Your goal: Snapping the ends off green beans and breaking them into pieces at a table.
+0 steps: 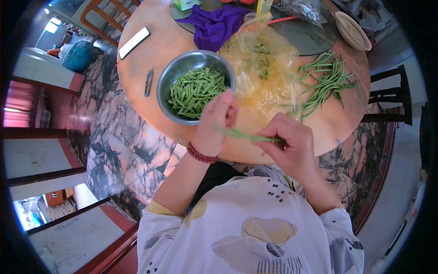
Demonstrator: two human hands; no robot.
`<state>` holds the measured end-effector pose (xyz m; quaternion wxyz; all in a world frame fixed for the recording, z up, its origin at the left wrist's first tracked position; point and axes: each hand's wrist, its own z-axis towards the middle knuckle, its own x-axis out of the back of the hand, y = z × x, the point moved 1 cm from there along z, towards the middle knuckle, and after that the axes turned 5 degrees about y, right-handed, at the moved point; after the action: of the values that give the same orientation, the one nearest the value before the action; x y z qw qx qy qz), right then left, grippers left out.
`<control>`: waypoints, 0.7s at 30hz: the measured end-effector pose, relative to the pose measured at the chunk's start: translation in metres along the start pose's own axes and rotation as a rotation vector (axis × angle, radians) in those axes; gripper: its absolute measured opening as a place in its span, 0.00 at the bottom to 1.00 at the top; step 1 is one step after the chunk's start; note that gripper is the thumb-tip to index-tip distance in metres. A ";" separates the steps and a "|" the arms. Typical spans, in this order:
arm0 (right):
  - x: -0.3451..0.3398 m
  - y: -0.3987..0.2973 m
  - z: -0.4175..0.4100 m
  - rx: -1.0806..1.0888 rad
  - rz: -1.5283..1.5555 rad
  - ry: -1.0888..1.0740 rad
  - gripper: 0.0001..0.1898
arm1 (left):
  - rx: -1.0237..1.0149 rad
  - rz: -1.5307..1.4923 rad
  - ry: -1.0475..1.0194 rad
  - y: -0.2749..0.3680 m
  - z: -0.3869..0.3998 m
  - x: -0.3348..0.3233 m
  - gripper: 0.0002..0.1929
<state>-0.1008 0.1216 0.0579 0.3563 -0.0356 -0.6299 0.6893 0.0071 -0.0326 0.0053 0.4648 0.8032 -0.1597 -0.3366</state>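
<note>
My right hand grips one or more green long beans between thumb and fingers, their ends pointing left towards my other wrist. My left hand, with a dark red bead bracelet at the wrist, is over the near right rim of a stainless steel bowl. Its fingers are curled and blurred, so whether they hold a piece is unclear. Short cut bean pieces fill much of the bowl. Whole long beans lie in a loose pile on the right of the round table.
A crumpled yellowish plastic bag with green scraps lies between bowl and bean pile. Thread snips and a phone are at the left. Behind are a purple cloth, a glass turntable and a basket. Chairs flank the table.
</note>
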 end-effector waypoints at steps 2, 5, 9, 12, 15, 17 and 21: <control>0.005 0.001 0.003 0.033 -0.041 -0.025 0.06 | 0.016 0.065 -0.029 0.011 -0.004 0.001 0.14; 0.012 0.011 0.013 0.000 -0.003 -0.067 0.06 | 0.007 0.226 -0.076 0.012 -0.010 0.000 0.14; 0.016 0.025 0.024 -0.034 0.011 -0.169 0.06 | 0.165 0.392 -0.435 0.015 -0.014 0.004 0.16; 0.018 0.021 0.027 -0.039 0.021 -0.201 0.06 | 0.221 0.385 -0.543 0.014 -0.015 0.006 0.16; 0.019 0.025 0.028 -0.042 0.024 -0.186 0.07 | 0.206 0.387 -0.602 0.007 -0.014 0.008 0.16; 0.017 0.024 0.027 -0.029 -0.002 -0.139 0.07 | 0.174 0.374 -0.601 0.002 -0.013 0.008 0.15; 0.000 0.018 0.018 0.094 -0.067 0.124 0.06 | 0.201 0.000 -0.453 -0.005 -0.019 0.002 0.12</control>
<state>-0.1184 0.1072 0.0454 0.4188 -0.0405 -0.5744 0.7022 0.0218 -0.0186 0.0064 0.3348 0.7495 -0.2925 -0.4905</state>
